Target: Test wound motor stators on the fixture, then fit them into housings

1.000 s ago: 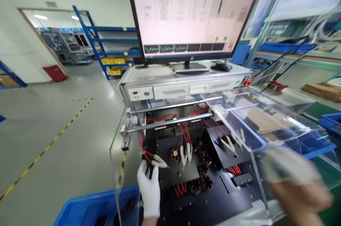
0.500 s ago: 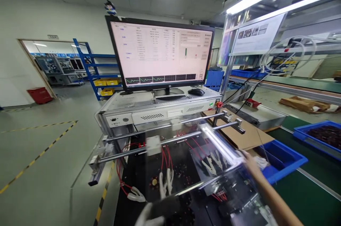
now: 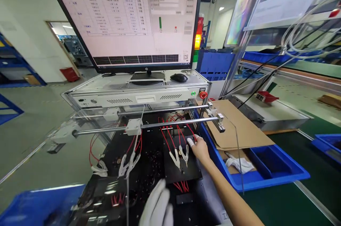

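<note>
My left hand (image 3: 157, 204), in a white glove, is at the bottom centre with its fingers stretched out, blurred and holding nothing. Farther forward and to the right, my bare right hand (image 3: 201, 150) has white covers on its fingertips. Its thumb and forefinger close around the end of a red wire (image 3: 190, 129); what they grip is hidden. Just left of it, two white clips (image 3: 183, 154) on red wires lie over a black plate (image 3: 170, 174). More white clips (image 3: 129, 163) lie farther left, seen through a clear cover (image 3: 127, 190).
A monitor (image 3: 128, 23) stands on the white equipment case (image 3: 119, 98), with a mouse (image 3: 179, 77) beside it. Two metal rails (image 3: 165, 124) cross ahead. At right are cardboard (image 3: 242, 130) and a blue bin (image 3: 287, 179) containing a white glove (image 3: 239, 163). Another blue bin (image 3: 39, 203) is lower left.
The clear cover has slid left along the rails, uncovering the right-hand clips. My right hand has left the cover's edge and come to the clips. The view has swung right and closer.
</note>
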Motion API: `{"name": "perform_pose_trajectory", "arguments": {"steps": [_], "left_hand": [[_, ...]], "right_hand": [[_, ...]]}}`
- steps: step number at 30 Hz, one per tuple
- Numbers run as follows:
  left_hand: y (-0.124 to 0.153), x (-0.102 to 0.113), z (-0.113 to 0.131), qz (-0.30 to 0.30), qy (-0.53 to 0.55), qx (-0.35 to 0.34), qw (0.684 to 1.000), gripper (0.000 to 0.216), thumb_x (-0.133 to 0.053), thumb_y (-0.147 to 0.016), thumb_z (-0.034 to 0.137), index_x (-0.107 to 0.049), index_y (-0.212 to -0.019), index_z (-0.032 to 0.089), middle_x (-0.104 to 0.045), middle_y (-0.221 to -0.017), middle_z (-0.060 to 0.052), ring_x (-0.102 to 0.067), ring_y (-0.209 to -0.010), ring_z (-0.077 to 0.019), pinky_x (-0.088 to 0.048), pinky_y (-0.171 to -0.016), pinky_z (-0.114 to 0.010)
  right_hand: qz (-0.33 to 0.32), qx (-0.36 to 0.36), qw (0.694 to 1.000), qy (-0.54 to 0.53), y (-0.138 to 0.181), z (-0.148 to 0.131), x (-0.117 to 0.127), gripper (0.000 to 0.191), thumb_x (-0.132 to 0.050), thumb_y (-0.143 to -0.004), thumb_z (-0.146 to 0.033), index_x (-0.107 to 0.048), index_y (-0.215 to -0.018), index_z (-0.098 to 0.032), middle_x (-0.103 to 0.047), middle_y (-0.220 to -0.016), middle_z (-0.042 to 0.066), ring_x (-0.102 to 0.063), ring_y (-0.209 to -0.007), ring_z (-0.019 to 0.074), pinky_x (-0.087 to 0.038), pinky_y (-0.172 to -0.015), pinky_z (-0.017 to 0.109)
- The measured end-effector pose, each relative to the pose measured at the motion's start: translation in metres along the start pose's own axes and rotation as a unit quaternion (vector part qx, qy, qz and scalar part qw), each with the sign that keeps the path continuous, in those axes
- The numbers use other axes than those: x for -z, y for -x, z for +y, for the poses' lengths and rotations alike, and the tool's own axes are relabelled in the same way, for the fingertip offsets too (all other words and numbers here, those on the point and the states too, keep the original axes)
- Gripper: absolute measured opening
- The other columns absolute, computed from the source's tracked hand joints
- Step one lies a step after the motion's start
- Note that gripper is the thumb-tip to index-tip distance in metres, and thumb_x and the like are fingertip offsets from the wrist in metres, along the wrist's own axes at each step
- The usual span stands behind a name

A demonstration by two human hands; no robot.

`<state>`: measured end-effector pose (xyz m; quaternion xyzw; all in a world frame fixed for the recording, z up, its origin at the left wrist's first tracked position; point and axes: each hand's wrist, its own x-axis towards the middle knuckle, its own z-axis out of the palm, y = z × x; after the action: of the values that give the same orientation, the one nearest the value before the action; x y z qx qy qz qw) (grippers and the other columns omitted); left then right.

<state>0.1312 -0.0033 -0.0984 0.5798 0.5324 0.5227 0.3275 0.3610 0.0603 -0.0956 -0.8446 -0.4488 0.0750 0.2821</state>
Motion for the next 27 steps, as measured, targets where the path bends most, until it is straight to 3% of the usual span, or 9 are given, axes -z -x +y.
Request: {"name": "perform_pose_trajectory", "arguments": {"steps": [3,4,7,10,14,18,21,23,27], "left_hand": [[-0.024,-0.053,0.005,-0.086,0.051,0.091,0.991,0.044,-0.064,-0.068,0.043,-0.058,-0.106,0.022,-0.063,-0.103,-0.009,-0.049,-0.112,-0.0273,-0.035,-0.100,-0.042],[-0.035,-0.070,0.004,-0.091,0.079,0.144,0.982,0.043,-0.063,-0.069,0.041,-0.056,-0.106,0.019,-0.063,-0.099,-0.011,-0.052,-0.108,-0.0266,-0.037,-0.097,-0.042],[-0.060,-0.108,-0.010,-0.079,0.094,0.180,0.976,0.046,-0.063,-0.070,0.037,-0.050,-0.109,0.016,-0.062,-0.084,-0.007,-0.061,-0.084,-0.0194,-0.047,-0.079,-0.035],[-0.068,-0.124,-0.025,-0.037,0.076,0.187,0.979,0.053,-0.068,-0.066,0.035,-0.045,-0.108,0.015,-0.054,-0.075,0.000,-0.057,-0.069,-0.0133,-0.047,-0.069,-0.030],[-0.072,-0.130,-0.030,-0.030,0.047,0.184,0.981,0.029,-0.062,-0.070,0.032,-0.052,-0.091,0.016,-0.054,-0.075,-0.002,-0.055,-0.071,-0.0146,-0.043,-0.075,-0.034],[-0.059,-0.118,-0.021,-0.068,0.040,0.174,0.982,0.032,-0.064,-0.067,0.033,-0.055,-0.093,0.016,-0.058,-0.075,-0.003,-0.056,-0.071,-0.0174,-0.044,-0.075,-0.034],[-0.026,-0.087,-0.028,-0.091,-0.009,0.130,0.987,0.061,-0.070,-0.060,0.035,-0.050,-0.115,0.017,-0.061,-0.094,-0.011,-0.057,-0.089,-0.0246,-0.042,-0.084,-0.038],[-0.001,-0.059,-0.046,-0.093,-0.144,0.047,0.984,0.066,-0.064,-0.065,0.032,-0.042,-0.126,0.015,-0.052,-0.119,-0.017,-0.046,-0.113,-0.0304,-0.035,-0.094,-0.042],[0.028,-0.010,-0.089,-0.072,-0.479,-0.003,0.875,0.059,-0.051,-0.068,0.018,-0.042,-0.124,0.001,-0.031,-0.137,-0.026,-0.018,-0.130,-0.0386,-0.018,-0.102,-0.055]], "right_hand": [[-0.023,0.090,0.994,0.051,0.018,-0.021,0.007,0.062,-0.054,-0.076,-0.047,-0.046,-0.120,-0.004,-0.058,-0.103,0.018,-0.056,-0.095,0.0273,-0.043,-0.079,0.031],[-0.031,0.103,0.992,0.073,0.022,-0.027,0.008,0.061,-0.056,-0.074,-0.043,-0.046,-0.119,-0.003,-0.058,-0.101,0.019,-0.055,-0.095,0.0292,-0.044,-0.078,0.032],[-0.055,0.099,0.987,0.110,0.024,-0.037,0.009,0.044,-0.054,-0.075,-0.029,-0.050,-0.111,-0.003,-0.059,-0.093,0.018,-0.055,-0.092,0.0297,-0.044,-0.074,0.033],[-0.069,0.089,0.988,0.108,0.015,-0.026,0.016,0.033,-0.048,-0.077,-0.026,-0.051,-0.103,-0.007,-0.061,-0.088,0.015,-0.057,-0.087,0.0264,-0.043,-0.072,0.032],[-0.089,0.055,0.988,0.117,0.007,0.004,0.029,0.037,-0.048,-0.078,-0.030,-0.050,-0.106,-0.007,-0.061,-0.089,0.015,-0.057,-0.088,0.0264,-0.042,-0.072,0.032],[-0.030,0.108,0.982,0.154,0.005,0.010,0.025,0.062,-0.051,-0.077,-0.037,-0.034,-0.129,-0.007,-0.050,-0.119,0.020,-0.048,-0.108,0.0295,-0.039,-0.083,0.036],[-0.143,0.139,0.964,0.175,0.001,-0.004,0.011,0.048,-0.048,-0.079,-0.039,-0.048,-0.121,-0.016,-0.060,-0.108,0.014,-0.057,-0.098,0.0261,-0.043,-0.076,0.033],[-0.209,0.147,0.949,0.187,-0.004,-0.015,0.003,0.038,-0.050,-0.077,-0.035,-0.057,-0.110,-0.019,-0.065,-0.097,0.011,-0.061,-0.090,0.0238,-0.044,-0.071,0.031],[-0.214,0.191,0.935,0.208,-0.012,-0.029,-0.003,0.029,-0.051,-0.073,-0.025,-0.062,-0.099,-0.016,-0.066,-0.092,0.012,-0.061,-0.088,0.0246,-0.044,-0.074,0.033]]}}
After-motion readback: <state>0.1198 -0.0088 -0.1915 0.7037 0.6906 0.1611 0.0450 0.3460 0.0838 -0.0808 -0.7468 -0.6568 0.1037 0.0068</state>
